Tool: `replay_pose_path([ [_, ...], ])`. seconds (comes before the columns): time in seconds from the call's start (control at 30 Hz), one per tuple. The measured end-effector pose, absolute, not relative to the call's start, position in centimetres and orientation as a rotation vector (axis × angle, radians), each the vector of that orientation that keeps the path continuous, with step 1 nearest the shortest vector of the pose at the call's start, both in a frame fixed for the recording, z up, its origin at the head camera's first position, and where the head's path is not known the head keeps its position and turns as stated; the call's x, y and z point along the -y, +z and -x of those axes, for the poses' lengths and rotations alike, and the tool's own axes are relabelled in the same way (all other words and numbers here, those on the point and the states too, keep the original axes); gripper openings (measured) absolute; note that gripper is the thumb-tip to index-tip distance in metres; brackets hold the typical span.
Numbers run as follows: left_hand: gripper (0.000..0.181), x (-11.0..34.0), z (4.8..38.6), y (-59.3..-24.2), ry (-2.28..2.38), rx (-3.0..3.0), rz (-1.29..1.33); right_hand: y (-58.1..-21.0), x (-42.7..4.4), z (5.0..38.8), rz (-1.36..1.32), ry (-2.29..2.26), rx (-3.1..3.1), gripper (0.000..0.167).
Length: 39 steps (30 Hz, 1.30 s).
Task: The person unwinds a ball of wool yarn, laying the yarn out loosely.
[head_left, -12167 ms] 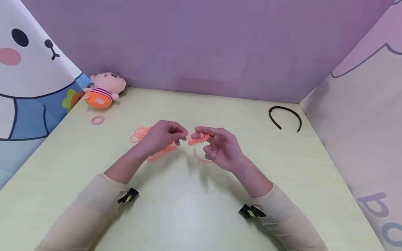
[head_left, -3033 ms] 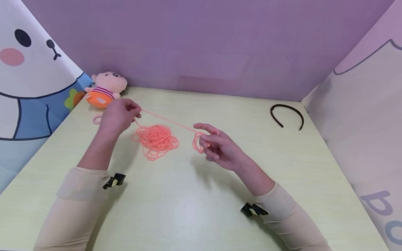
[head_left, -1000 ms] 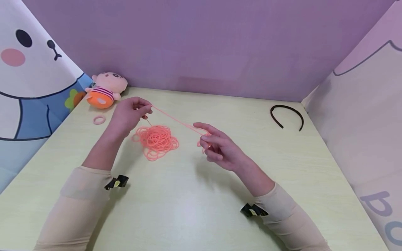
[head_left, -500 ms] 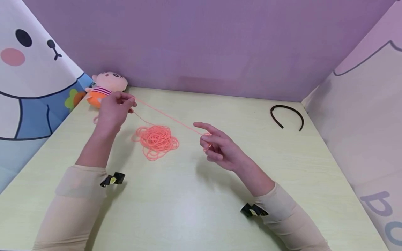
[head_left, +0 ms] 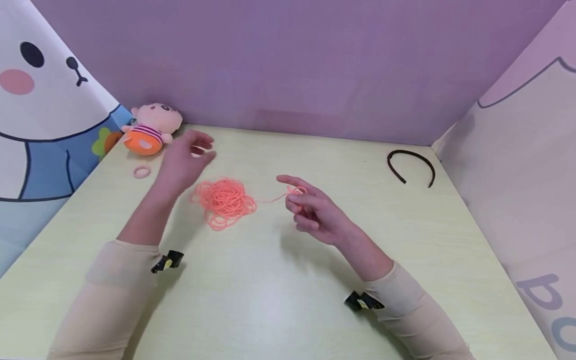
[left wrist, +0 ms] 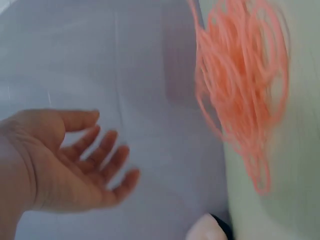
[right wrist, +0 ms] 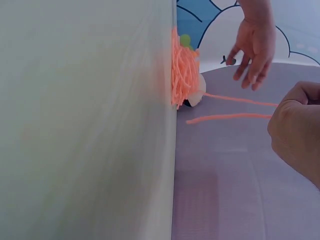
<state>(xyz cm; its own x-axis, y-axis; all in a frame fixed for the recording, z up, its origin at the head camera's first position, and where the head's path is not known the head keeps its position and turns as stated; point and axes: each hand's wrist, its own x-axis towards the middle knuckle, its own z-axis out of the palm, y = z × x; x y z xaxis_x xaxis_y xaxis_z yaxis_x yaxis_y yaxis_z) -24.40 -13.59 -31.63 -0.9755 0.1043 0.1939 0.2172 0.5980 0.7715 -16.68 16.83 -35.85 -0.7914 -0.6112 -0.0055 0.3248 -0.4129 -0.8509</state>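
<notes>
A loose pile of coral-pink cord [head_left: 225, 200] lies on the table between my hands. Above and behind it, my left hand [head_left: 184, 160] is raised with thumb and fingers apart. Nothing is between those fingers; in the left wrist view the left hand [left wrist: 70, 167] is likewise bare, away from the cord [left wrist: 240, 75]. My right hand [head_left: 321, 212] pinches a small looped bunch of the cord between thumb and fingers, its index finger stretched out. One slack strand runs from the pile to it. In the right wrist view a short loose end [right wrist: 215, 118] sticks out from the right hand [right wrist: 300, 132].
At the back left a pink plush toy [head_left: 150, 129] in a striped top leans near the wall, with a pink ring [head_left: 141, 172] before it. A dark headband [head_left: 411, 160] lies at the back right. A purple wall [head_left: 306, 65] bounds the table [head_left: 261, 290].
My left hand has let go of the cord and moved slightly right. The strand stretched tight between my hands has gone slack and dropped toward the pile. My right hand stays nearly in place.
</notes>
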Motion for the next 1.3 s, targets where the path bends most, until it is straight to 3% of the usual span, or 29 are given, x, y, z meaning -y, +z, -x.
replay_pose_path([
  [0.17,0.025,10.4,23.1,-32.0,-1.33,2.759,0.718,-35.7,-16.8,16.6,0.434,-2.208,-1.216,0.046],
  [0.3,0.03,8.2,21.9,-32.8,-1.422,2.803,1.011,-35.7,-16.9,16.6,0.456,-2.204,-1.211,0.045],
  [0.5,0.022,6.0,20.7,-34.0,-1.497,2.839,1.251,-35.6,-16.9,16.5,0.431,-2.204,-1.229,0.045],
  [0.67,0.008,6.0,20.7,-33.9,-1.608,2.783,1.164,-35.6,-16.8,16.6,0.433,-2.204,-1.241,0.048],
  [1.3,0.014,10.2,23.4,-33.0,-1.624,2.674,0.651,-35.7,-16.9,16.5,0.434,-2.193,-1.224,0.046],
])
